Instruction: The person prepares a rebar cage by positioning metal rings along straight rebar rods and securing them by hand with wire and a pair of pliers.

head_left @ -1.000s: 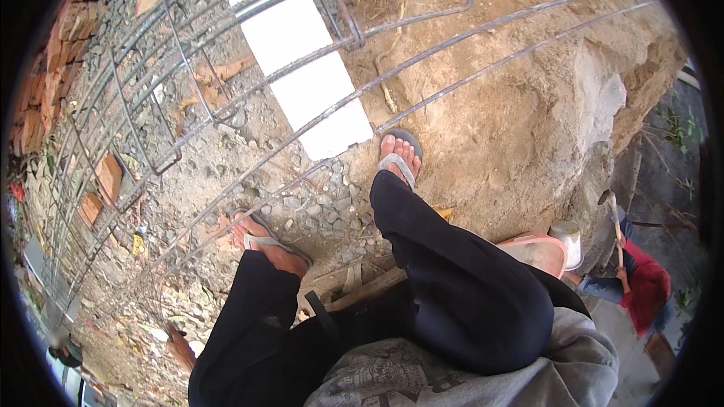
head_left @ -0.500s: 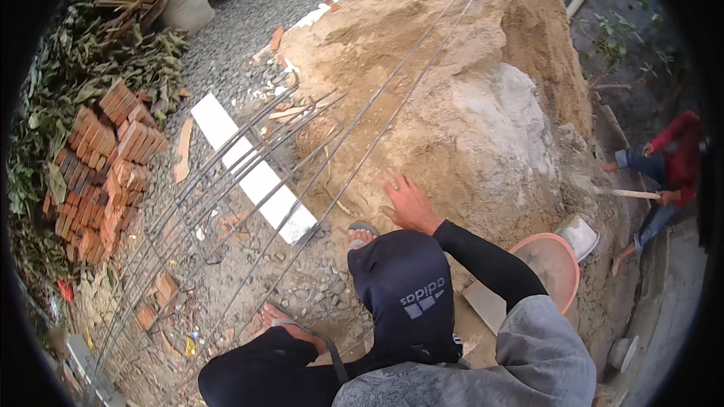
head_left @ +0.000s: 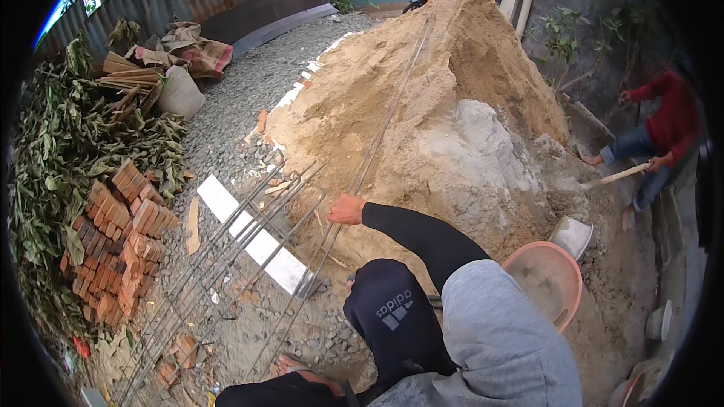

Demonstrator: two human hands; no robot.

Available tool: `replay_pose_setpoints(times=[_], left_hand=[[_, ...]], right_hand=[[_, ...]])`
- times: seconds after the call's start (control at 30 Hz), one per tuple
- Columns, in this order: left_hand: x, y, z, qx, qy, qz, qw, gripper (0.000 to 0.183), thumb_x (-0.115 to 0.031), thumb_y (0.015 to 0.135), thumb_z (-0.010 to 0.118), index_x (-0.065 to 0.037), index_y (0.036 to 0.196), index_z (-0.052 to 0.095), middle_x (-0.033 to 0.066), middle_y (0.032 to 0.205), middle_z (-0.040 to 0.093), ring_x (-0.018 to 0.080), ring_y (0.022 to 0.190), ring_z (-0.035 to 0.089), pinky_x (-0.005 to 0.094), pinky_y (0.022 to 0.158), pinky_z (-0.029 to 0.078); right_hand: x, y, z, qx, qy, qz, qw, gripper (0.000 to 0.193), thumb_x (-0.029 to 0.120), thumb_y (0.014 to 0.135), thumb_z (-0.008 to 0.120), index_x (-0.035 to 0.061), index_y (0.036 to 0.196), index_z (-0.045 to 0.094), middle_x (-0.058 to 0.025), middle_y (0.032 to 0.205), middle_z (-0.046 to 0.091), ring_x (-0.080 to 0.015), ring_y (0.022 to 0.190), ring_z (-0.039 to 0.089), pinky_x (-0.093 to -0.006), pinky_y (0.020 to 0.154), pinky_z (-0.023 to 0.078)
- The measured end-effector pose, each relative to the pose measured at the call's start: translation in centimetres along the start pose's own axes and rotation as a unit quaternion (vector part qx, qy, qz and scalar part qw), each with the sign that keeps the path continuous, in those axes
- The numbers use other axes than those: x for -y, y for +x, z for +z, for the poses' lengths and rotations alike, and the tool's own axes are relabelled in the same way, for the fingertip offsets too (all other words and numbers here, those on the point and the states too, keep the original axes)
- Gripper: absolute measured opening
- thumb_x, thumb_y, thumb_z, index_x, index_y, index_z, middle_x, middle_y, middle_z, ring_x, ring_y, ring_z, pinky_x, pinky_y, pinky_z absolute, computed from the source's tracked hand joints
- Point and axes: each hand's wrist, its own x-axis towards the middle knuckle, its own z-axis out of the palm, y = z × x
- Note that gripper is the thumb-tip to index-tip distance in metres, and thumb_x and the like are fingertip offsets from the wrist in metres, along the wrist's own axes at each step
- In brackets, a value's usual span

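Note:
My right hand [head_left: 346, 209], at the end of a black-sleeved forearm, is closed around long thin steel rods [head_left: 371, 152]. These rods run from the top of the sand pile [head_left: 354, 90] down toward my feet. Just left of the hand lie several rebars with bent ends [head_left: 280, 215], part of a long bundle reaching to the lower left. A white board [head_left: 226, 203] lies crosswise beneath them. My left hand is out of view.
At right, a co-worker in a red top [head_left: 667, 105] grips a wooden handle [head_left: 624, 173]. Nearby are an orange basin [head_left: 577, 279] and a pale bucket [head_left: 572, 237]. Stacked bricks [head_left: 105, 215] and a white sack [head_left: 181, 93] stand left. Far off is a motorbike [head_left: 416, 4].
My right hand has moved left from over the sand, its spread fingers now closed on the rods. The view has tilted up, showing the fence. The co-worker stands more upright.

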Motion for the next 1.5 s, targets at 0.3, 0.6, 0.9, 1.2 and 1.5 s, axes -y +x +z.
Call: replay_pose_setpoints(times=[0.3,0.6,0.9,1.2,1.5], left_hand=[[2.3,2.2,-0.5,0.040,-0.125,0.137,0.982,0.041,-0.026,0.101,0.049,0.002,0.130,0.054,0.0130,0.123,0.063,0.0234,0.107,0.063,0.0365,0.094,0.050],[-8.1,-5.9,-2.2,-0.107,-0.121,0.015,0.987,0.026,-0.033,0.099,0.055,-0.009,0.091,0.062,0.0031,0.066,0.056,0.0137,0.053,0.051,0.0296,0.048,0.041],[-15.7,-9.4,-8.3,-0.239,-0.230,-0.266,0.905,0.035,-0.047,0.101,0.048,-0.016,0.089,0.058,-0.0086,0.055,0.033,0.0039,0.040,0.027,0.0212,0.037,0.019],[-20.4,-8.4,-7.3,-0.240,-0.160,-0.167,0.943,0.049,-0.050,0.099,0.050,-0.006,0.092,0.068,-0.0063,0.058,0.034,0.0070,0.049,0.032,0.0267,0.045,0.023],[-26.6,-17.6,-14.2,-0.339,-0.155,-0.054,0.926,0.049,-0.047,0.104,0.045,-0.007,0.086,0.065,-0.0102,0.055,0.029,0.0021,0.043,0.023,0.0239,0.040,0.016]], right_hand=[[1.3,-3.0,-3.0,-0.090,0.056,0.005,0.994,0.010,0.016,0.084,0.058,0.0106,0.078,0.064,-0.0095,0.070,0.067,-0.0282,0.071,0.070,-0.0396,0.056,0.052],[5.3,0.3,7.8,0.048,0.035,0.017,0.998,0.012,0.016,0.086,0.057,0.0092,0.090,0.067,-0.0094,0.077,0.068,-0.0259,0.076,0.070,-0.0422,0.063,0.053],[8.6,2.9,9.3,0.008,0.027,0.081,0.996,0.018,0.016,0.091,0.053,0.0093,0.102,0.065,-0.0109,0.094,0.068,-0.0349,0.101,0.062,-0.0567,0.106,0.037],[7.9,0.4,8.1,0.136,0.120,0.154,0.971,0.073,0.023,0.082,0.077,0.0105,0.143,0.041,-0.0148,0.150,0.041,-0.0352,0.145,0.028,-0.0553,0.120,0.016],[7.5,-0.3,5.6,0.169,0.084,0.178,0.966,0.081,0.030,0.075,0.083,0.0158,0.143,0.042,-0.0120,0.150,0.041,-0.0317,0.146,0.028,-0.0602,0.119,0.016]])
